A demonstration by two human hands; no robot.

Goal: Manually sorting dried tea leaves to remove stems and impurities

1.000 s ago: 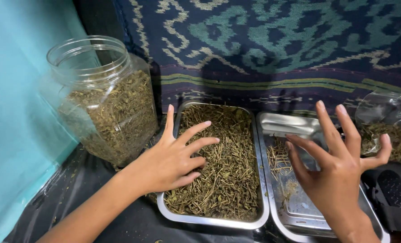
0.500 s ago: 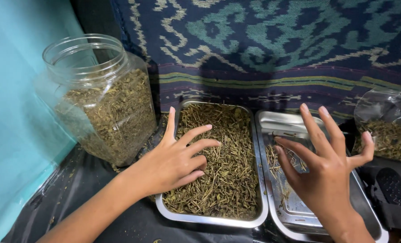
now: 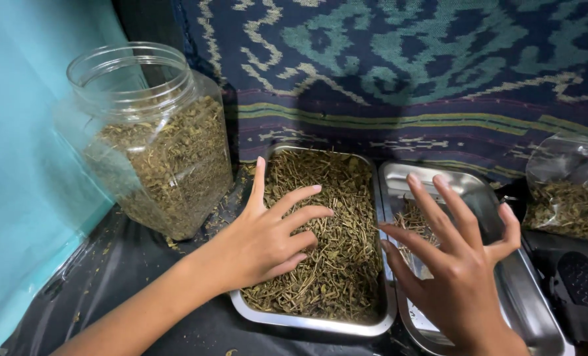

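The left hand [image 3: 267, 240] is lying open, fingers spread, on the dried stems and leaves [image 3: 333, 231] that are filling the left metal tray [image 3: 307, 323]. The right hand [image 3: 455, 270] is hovering open, gripping nothing, over the right metal tray [image 3: 538, 310], where a small pile of stems [image 3: 409, 221] is lying. A clear plastic jar [image 3: 152, 138] of dried leaves is standing left of the trays, and a clear bag [image 3: 567, 191] is sitting at the right.

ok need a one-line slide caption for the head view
Left hand on a tray of dried stems, right hand spread over a near-empty tray.
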